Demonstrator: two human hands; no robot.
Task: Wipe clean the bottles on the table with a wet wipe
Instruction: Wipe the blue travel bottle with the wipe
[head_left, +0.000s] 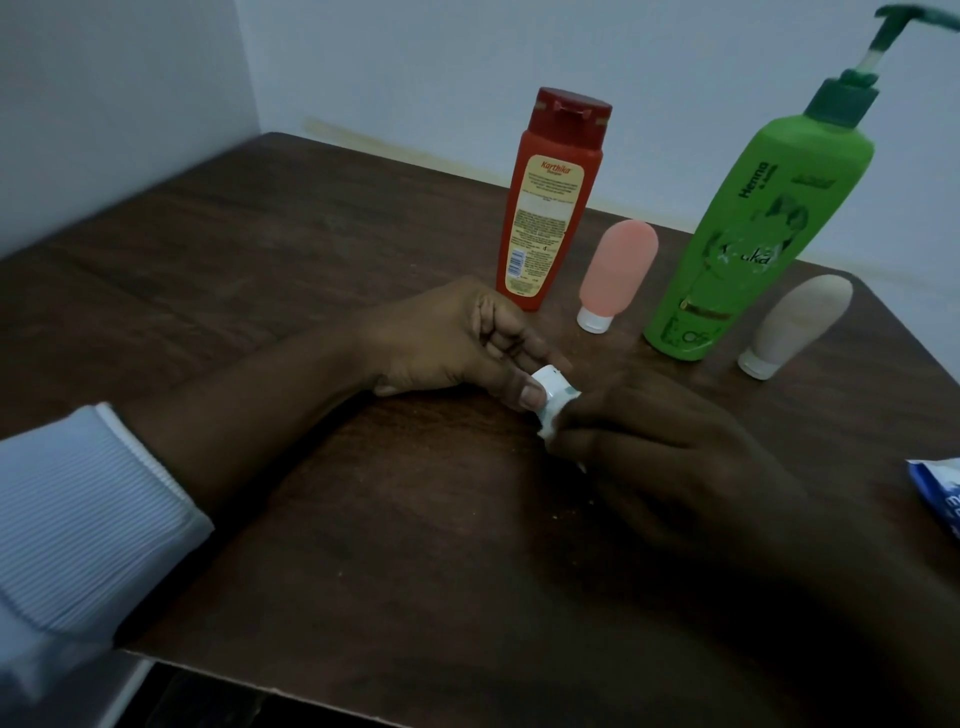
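Note:
Over the middle of the dark wooden table (270, 249), my two hands meet around a small bottle whose white cap (554, 383) shows between them. My left hand (457, 338) pinches that cap with thumb and fingers. My right hand (670, 441) is closed around the bottle's body, which is hidden, with a white wet wipe (546, 429) peeking out at the thumb. Behind the hands stand a red bottle (550, 208), a pink tube (618, 270) on its white cap, a tall green pump bottle (753, 234) and a beige tube (800, 322).
A blue and white wipes packet (937, 493) lies at the table's right edge. The table sits in a corner, with pale walls on the left and behind. Its front edge runs along the bottom of the view.

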